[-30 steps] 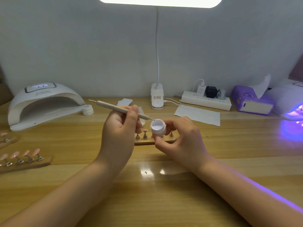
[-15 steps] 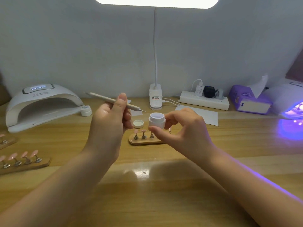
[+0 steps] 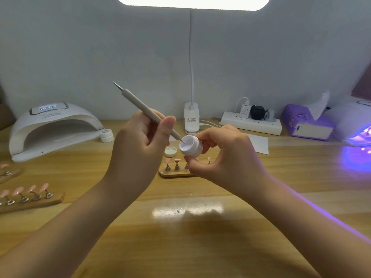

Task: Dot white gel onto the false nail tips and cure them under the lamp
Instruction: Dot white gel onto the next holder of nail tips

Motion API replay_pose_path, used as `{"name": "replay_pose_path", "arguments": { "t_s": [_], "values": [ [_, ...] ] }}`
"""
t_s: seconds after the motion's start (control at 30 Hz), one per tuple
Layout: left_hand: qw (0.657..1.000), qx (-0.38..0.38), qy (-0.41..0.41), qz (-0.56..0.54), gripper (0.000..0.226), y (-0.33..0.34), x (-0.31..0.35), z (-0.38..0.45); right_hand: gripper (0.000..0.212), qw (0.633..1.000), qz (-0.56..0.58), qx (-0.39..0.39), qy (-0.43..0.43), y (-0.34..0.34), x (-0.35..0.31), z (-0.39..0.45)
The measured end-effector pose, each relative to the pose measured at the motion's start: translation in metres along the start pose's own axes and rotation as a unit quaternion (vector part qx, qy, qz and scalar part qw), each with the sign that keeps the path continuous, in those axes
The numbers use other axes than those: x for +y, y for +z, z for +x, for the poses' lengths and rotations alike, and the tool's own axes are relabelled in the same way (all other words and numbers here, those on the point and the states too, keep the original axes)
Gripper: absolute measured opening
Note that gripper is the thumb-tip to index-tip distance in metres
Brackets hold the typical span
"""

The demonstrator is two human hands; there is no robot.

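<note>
Behind the left hand (image 3: 138, 149) a white nail lamp (image 3: 54, 127) stands on the table (image 3: 200, 237). A small lid (image 3: 170, 151) lies between the hands. The right hand (image 3: 226, 157) hides part of the nail tip stand (image 3: 176, 169) and pinches the little white gel jar (image 3: 190, 146), tipped. The left hand's fingers curl round the dotting pen (image 3: 148, 111), its tip inside the jar.

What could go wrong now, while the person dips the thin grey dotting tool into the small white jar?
The small white gel jar is tilted in the right hand above the wooden nail stand, so gel might drip onto the tips. The thin grey dotting tool in the left hand might pick up too much gel.
</note>
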State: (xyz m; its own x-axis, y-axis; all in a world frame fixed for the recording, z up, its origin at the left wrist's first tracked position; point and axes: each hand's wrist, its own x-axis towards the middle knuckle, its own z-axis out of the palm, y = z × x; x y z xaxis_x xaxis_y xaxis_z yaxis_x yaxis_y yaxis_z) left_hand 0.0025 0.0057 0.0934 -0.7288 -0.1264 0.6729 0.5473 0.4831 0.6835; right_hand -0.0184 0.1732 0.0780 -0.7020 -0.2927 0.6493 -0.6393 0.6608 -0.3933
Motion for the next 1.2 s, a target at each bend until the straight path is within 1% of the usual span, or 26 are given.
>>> {"name": "replay_pose_path", "arguments": {
  "t_s": [0.33, 0.57, 0.83, 0.97, 1.1, 1.2],
  "values": [
    [1.000, -0.007, -0.001, 0.025, 0.018, 0.002, -0.004, -0.001, 0.031, 1.000, 0.003, -0.005, 0.009, 0.000, -0.002, -0.001],
    [0.999, -0.014, 0.004, 0.041, 0.022, 0.004, -0.006, -0.002, 0.035, 1.000, 0.011, -0.017, 0.009, -0.001, -0.003, -0.001],
    [0.999, -0.015, 0.001, 0.046, 0.017, 0.003, -0.007, -0.001, 0.035, 1.000, 0.009, -0.020, 0.008, 0.000, -0.002, -0.001],
    [1.000, 0.011, -0.018, 0.013, 0.023, 0.002, -0.005, 0.001, 0.035, 1.000, 0.008, -0.021, 0.011, 0.000, -0.002, -0.002],
    [0.995, 0.033, -0.077, -0.053, 0.027, 0.001, -0.010, 0.006, 0.035, 1.000, 0.009, -0.023, 0.011, 0.000, -0.002, -0.002],
    [0.982, 0.036, -0.132, -0.128, 0.028, 0.001, -0.015, 0.008, 0.035, 1.000, 0.010, -0.026, 0.008, 0.001, -0.003, -0.002]
  ]
}}
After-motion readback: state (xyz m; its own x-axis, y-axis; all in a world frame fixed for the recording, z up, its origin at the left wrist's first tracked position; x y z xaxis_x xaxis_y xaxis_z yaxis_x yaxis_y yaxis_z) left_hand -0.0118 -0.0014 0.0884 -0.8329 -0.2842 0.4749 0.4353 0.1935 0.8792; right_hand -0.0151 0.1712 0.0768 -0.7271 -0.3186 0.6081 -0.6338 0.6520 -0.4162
